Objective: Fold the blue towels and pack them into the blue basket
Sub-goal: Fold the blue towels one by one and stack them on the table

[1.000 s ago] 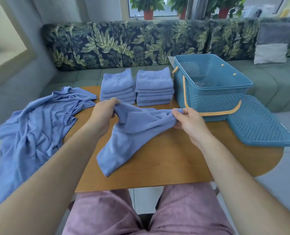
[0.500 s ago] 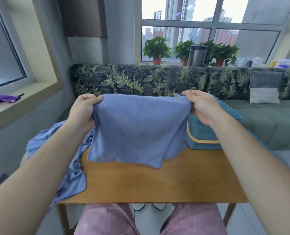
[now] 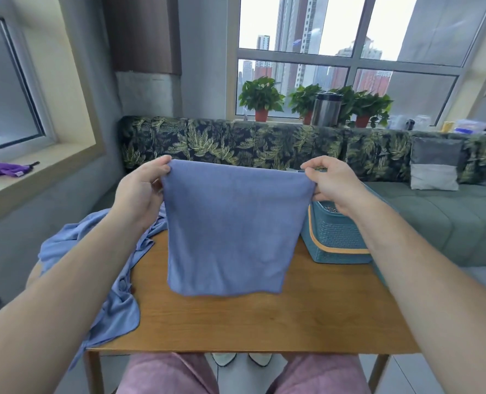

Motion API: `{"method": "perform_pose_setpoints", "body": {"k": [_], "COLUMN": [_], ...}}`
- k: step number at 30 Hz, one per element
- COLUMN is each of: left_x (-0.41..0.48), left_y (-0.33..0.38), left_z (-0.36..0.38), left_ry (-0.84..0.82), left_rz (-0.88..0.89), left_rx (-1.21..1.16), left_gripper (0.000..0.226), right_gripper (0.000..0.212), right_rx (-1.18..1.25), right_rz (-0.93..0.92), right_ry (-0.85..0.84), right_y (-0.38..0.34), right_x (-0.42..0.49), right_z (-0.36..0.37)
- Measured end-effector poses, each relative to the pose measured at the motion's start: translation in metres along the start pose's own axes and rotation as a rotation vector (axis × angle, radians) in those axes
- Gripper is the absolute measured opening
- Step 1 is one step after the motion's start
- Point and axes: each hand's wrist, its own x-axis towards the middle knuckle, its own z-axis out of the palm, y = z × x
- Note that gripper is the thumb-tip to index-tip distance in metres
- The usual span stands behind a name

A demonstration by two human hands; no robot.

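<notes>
Surface [image 3: 264,322] nearest, at 6 o'clock; unfolded towel heap [image 3: 108,280] spills over its 9 o'clock edge; blue towel [image 3: 230,231] hangs flat above the wood, held edge running 9 to 3, hem free and seemingly clear of it; left hand [image 3: 139,191] pinches the 9 o'clock corner, right hand [image 3: 332,186] the 3 o'clock corner; blue basket [image 3: 335,234] stands beyond at 2 o'clock, right hand nearer; next fold likely brings the corners together.
</notes>
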Motion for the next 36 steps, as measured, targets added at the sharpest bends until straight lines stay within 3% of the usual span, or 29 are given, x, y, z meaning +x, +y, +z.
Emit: {"method": "perform_pose_setpoints", "body": {"k": [3,6,10,12,16,18,20,24,29,36], "left_x": [-0.002,-0.009,-0.021,-0.023,-0.01,0.002,0.017,0.049,0.062,0.017], "left_y": [0.007,0.018,0.036,0.039,0.024,0.013,0.003,-0.006,-0.002,-0.053], "left_z": [0.0,0.003,0.007,0.009,0.014,0.015,0.016,0.019,0.022,-0.02], "left_ry": [-0.009,-0.059,-0.05,-0.046,0.013,-0.008,-0.017,-0.017,0.034,0.001], "left_rz": [0.06,0.09,0.172,0.249,0.435,0.438,0.428,0.363,0.346,0.245], "left_rx": [0.049,0.068,0.138,0.279,0.895,1.054,1.152,1.169,0.99,0.907], "left_gripper": [0.028,0.037,0.037,0.033,0.023,0.011,0.007,0.006,0.006,0.005], "right_gripper": [0.014,0.013,0.035,0.036,0.018,0.01,0.016,0.019,0.018,0.009], "right_rx": [-0.007,0.197,0.336,0.212,-0.241,-0.403,-0.467,-0.477,-0.309,-0.36], "right_rz": [0.021,0.053,-0.05,-0.104,-0.173,-0.165,-0.176,-0.221,-0.295,-0.226], "right_ry": [0.004,-0.14,-0.31,-0.264,-0.09,-0.055,-0.033,-0.009,0.054,-0.046], "right_y": [-0.003,-0.01,-0.021,-0.023,-0.016,-0.003,0.013,0.022,0.014,0.074], "right_x": [0.001,-0.006,-0.027,-0.031,-0.023,-0.01,0.007,0.03,0.034,-0.005], "right_z": [-0.002,-0.01,-0.03,-0.034,-0.028,-0.022,-0.013,0.002,0.007,0.012]}}
